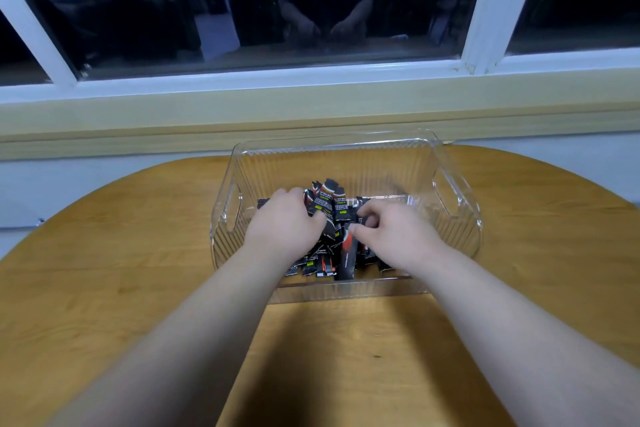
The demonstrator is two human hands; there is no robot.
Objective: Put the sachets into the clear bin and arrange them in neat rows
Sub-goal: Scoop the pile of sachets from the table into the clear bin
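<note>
A clear ribbed bin with cut-out handles stands on the wooden table. Several black sachets with red and white print lie inside it, mostly in the left and middle part. Both my hands are down in the bin. My left hand grips a bunch of sachets that stand upright above the fingers. My right hand pinches a single sachet between thumb and fingers. More sachets lie loose and overlapping near the bin's front wall, partly hidden under my wrists.
The rounded wooden table reaches to a wall with a pale sill just behind the bin. Above it is a dark window with white frames. The bin's right part holds only a few sachets.
</note>
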